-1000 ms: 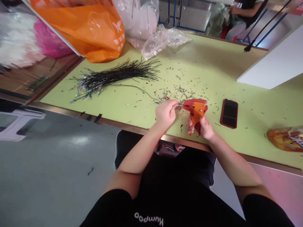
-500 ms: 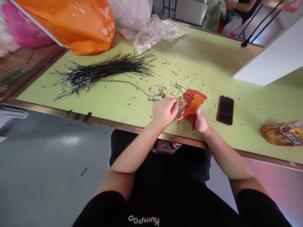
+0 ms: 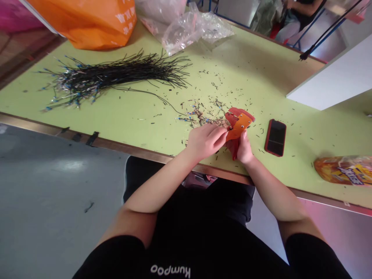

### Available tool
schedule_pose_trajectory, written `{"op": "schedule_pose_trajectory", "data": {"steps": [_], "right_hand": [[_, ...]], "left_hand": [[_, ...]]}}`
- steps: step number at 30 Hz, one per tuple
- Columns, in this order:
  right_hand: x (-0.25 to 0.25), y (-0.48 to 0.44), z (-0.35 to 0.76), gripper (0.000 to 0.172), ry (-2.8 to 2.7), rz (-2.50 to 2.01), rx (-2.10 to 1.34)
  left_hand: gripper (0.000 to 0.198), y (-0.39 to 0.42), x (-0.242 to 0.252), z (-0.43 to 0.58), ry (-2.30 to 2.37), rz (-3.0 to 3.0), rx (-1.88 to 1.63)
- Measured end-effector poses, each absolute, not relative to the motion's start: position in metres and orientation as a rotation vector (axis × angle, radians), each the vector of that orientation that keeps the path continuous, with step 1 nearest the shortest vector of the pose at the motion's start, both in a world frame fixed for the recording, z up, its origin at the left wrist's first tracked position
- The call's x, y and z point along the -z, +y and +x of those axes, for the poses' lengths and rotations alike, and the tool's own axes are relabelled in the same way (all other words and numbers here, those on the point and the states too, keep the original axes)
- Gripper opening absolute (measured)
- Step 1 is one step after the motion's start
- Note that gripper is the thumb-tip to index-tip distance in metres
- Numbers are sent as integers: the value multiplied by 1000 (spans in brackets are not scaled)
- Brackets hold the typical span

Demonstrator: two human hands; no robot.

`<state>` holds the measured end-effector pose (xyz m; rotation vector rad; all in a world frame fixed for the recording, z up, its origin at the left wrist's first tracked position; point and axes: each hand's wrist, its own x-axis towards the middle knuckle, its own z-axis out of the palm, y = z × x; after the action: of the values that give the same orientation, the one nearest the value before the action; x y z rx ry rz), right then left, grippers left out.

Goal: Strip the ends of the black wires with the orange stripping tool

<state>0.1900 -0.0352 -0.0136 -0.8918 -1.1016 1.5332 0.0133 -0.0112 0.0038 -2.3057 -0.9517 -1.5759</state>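
My right hand (image 3: 244, 149) grips a red and orange plastic hand tool (image 3: 238, 124), its lower handle running down through my fingers. My left hand (image 3: 205, 141) sits just left of the tool, fingertips closed at its edge, pinching what looks like a thin wire, too small to see clearly. Under and beyond my fingers lies a scatter of wire clippings and small blue-tipped bits (image 3: 203, 116). Farther left on the green tabletop (image 3: 139, 124) lies a large bundle of black wires (image 3: 99, 75) with blue and silver ends.
A black phone in a red case (image 3: 275, 137) lies right of my hands, and a snack bag (image 3: 344, 170) sits near the right edge. Orange (image 3: 87, 19) and clear plastic bags (image 3: 183, 33) crowd the far side. A white board (image 3: 331, 73) overlaps the table, and a seated person (image 3: 302, 11) is beyond.
My view has swung, so the table contents sit farther left and higher. My left hand has closed in on the tool, and the tool has turned slightly in my right hand.
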Motion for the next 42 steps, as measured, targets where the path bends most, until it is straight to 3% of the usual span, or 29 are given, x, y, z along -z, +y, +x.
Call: {"op": "schedule_pose_trajectory", "data": {"steps": [17,42], "right_hand": [[14,-38,191,75,-1164,-1073,-1310],[20,-43,192,74,-1133,-1011,-1458]], "left_hand": [[8,-14,-7,14,-840,-2318,1628],[5,-15,-7,13,-819,-2342,1630]]}}
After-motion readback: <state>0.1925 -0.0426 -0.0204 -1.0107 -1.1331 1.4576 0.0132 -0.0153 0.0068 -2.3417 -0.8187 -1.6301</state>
